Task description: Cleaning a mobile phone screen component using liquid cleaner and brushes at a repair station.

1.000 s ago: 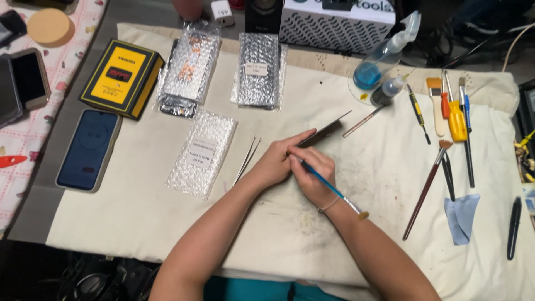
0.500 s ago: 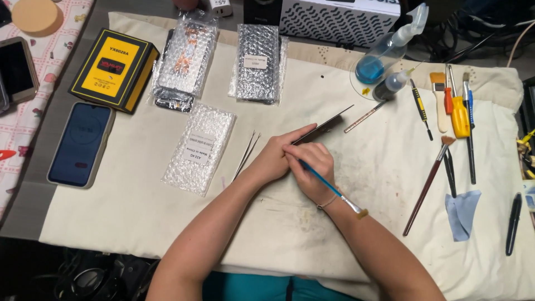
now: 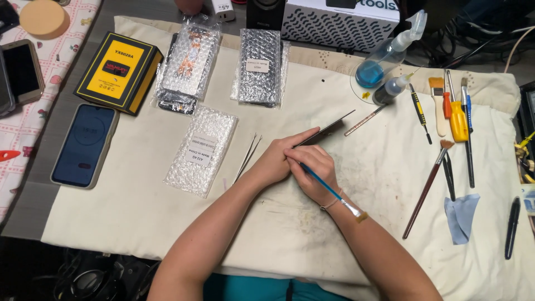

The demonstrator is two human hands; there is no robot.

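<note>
My left hand (image 3: pixel 277 159) holds a thin dark flat panel (image 3: pixel 327 127), tilted up on its edge over the cream cloth (image 3: pixel 167 212). My right hand (image 3: pixel 316 173) grips a small blue-handled brush (image 3: pixel 333 192), its bristle end pointing back toward my wrist and its other end against the panel's near corner. Both hands touch each other at the middle of the cloth. A pair of thin tweezers (image 3: pixel 247 157) lies just left of my left hand.
Bubble-wrapped parts (image 3: pixel 202 150) (image 3: pixel 187 61) (image 3: pixel 259 67), a yellow box (image 3: pixel 117 69) and a blue phone (image 3: pixel 84 145) lie left. Brushes (image 3: pixel 428 187), screwdrivers (image 3: pixel 457 120), a blue-liquid spray bottle (image 3: pixel 384 56), a dropper bottle (image 3: pixel 390 89), a blue wipe (image 3: pixel 461 214) and a black pen (image 3: pixel 512 226) lie right.
Only the camera view shifted slightly. My hands, the panel and the brush stay in the same place.
</note>
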